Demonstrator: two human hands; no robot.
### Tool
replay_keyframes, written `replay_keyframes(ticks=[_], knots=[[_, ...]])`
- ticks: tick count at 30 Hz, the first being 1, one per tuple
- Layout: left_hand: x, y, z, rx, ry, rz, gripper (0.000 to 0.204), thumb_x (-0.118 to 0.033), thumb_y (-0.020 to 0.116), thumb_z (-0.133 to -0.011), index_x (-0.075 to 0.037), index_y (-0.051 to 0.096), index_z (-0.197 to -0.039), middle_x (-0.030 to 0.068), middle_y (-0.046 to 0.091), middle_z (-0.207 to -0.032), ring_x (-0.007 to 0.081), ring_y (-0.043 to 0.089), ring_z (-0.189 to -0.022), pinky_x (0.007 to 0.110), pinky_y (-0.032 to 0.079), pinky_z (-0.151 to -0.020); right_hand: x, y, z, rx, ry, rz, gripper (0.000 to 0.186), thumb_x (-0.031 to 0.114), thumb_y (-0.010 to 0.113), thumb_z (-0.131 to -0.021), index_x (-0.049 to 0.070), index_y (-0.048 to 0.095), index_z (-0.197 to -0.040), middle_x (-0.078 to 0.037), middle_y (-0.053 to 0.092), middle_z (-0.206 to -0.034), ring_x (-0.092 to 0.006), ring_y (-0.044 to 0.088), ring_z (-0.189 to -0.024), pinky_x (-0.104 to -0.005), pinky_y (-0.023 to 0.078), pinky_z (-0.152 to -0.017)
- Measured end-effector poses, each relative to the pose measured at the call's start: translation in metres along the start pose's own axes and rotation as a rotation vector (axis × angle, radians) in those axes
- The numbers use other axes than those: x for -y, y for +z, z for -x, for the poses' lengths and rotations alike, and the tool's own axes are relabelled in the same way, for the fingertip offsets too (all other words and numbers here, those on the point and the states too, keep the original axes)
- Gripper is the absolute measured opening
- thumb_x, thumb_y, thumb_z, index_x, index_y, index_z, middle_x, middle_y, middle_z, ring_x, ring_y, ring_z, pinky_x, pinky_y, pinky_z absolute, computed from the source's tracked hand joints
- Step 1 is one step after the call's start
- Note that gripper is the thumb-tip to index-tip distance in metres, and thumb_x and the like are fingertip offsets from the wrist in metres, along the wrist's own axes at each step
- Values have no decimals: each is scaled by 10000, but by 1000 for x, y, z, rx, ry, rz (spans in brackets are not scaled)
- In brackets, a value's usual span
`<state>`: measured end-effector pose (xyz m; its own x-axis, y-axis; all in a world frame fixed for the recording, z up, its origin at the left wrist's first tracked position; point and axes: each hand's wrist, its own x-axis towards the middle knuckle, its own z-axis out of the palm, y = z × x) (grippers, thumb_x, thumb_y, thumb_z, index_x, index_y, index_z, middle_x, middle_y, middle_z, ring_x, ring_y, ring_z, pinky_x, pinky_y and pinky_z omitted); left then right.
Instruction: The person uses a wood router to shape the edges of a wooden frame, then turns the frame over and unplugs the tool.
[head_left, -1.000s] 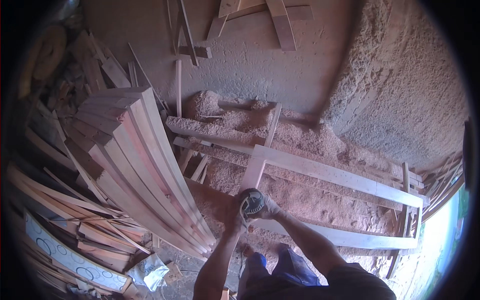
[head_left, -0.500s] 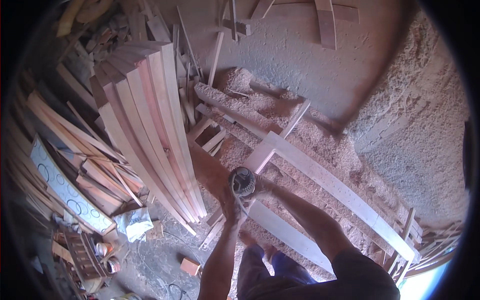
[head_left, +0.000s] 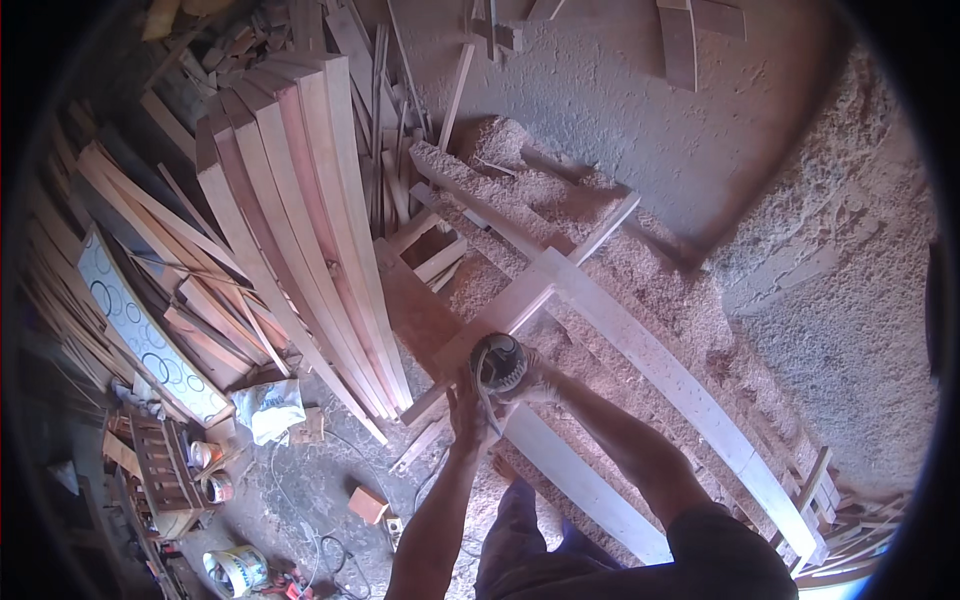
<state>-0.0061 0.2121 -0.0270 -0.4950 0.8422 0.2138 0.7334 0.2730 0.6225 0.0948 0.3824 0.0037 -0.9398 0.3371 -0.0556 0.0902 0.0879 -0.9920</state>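
Observation:
Both my hands are closed around a corded power tool [head_left: 498, 362] that looks like a router, with a round, dark, vented top. My left hand [head_left: 466, 412] wraps its left side, where a pale cord runs down. My right hand [head_left: 543, 380] grips the right side, fingers partly hidden. Beneath the tool lies a wide wooden crosspiece [head_left: 522, 298], joined at its far end to a long, slightly curved pale board [head_left: 660, 365]. Another pale board [head_left: 585, 485] runs from below the tool toward my legs. The tool's base and its contact with the wood are hidden.
Tall stacked planks [head_left: 300, 200] stand close on the left. Sawdust [head_left: 500, 210] is heaped beneath the boards, along a rough wall [head_left: 820, 270]. Cords [head_left: 335, 550], a wooden block [head_left: 368, 505], a bucket [head_left: 236, 572] and a white bag [head_left: 270, 410] lie on the floor at lower left.
The tool and both hands have shifted toward me along the crosspiece, uncovering its left end. The whole view has swung a little, bringing the bucket further into sight. Both hands keep their hold.

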Motion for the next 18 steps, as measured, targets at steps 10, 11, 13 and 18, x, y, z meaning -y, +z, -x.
replay_keyframes(ticks=[10, 11, 13, 18], knots=[[-44, 51, 84, 130, -94, 453, 687, -363, 712, -1014, -112, 380, -1560, 118, 473, -1539, 272, 529, -1367, 482, 529, -1054, -4, -1, 113, -99, -74, 34, 1008, 228, 996, -608, 116, 523, -1491, -84, 652, -1389, -205, 642, -1248, -337, 507, -1114], [-46, 53, 95, 140, -46, 290, 729, -366, 731, -989, -100, 376, -1568, 132, 465, -1553, 280, 486, -1400, 498, 481, -1085, -5, 1, 125, -107, -80, 0, 1011, 226, 1008, -593, 114, 536, -1480, -78, 657, -1385, -198, 640, -1252, -334, 506, -1120], [-55, 59, 113, 218, -105, 298, 921, -435, 799, -896, -86, 344, -1616, 201, 398, -1629, 352, 326, -1537, 610, 306, -1196, -6, 2, 149, -122, -94, -62, 1016, 223, 1033, -565, 110, 564, -1459, -66, 667, -1378, -183, 637, -1260, -328, 503, -1133], [-98, 57, 152, 272, -157, 260, 971, -443, 820, -856, -91, 349, -1628, 256, 380, -1637, 438, 286, -1578, 683, 269, -1229, -12, 11, 209, -127, -200, -71, 936, 239, 1033, -617, 99, 552, -1408, -86, 642, -1325, -229, 641, -1224, -365, 519, -1074]])
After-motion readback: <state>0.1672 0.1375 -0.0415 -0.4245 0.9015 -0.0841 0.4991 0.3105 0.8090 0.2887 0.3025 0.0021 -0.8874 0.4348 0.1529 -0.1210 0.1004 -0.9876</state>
